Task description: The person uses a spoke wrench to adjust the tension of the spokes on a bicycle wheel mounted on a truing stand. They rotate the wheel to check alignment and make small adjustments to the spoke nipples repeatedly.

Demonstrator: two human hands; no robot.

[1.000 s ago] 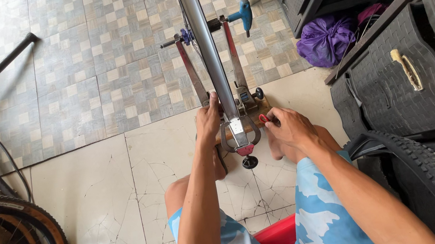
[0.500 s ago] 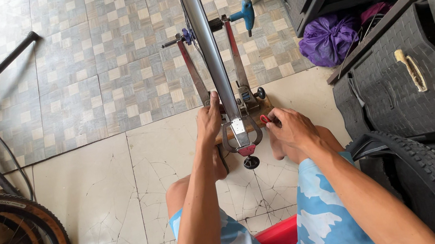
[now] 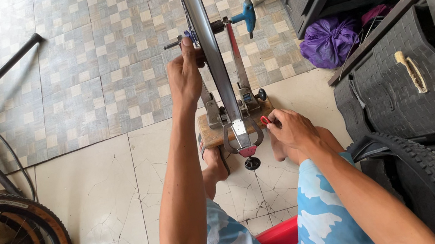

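While wheel rim [image 3: 210,52] runs lengthwise up frame centre in truing stand [image 3: 234,114], left hand [image 3: 185,74] grips rim; right hand [image 3: 289,127] pinches small red tool [image 3: 265,121]

Checkered tile floor [image 3: 100,53], dark woven drawers [image 3: 401,91]

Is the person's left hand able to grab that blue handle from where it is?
Probably yes. The left hand rests on the silver wheel rim, and the blue T-shaped handle sits just across it, but the rim stands between them.
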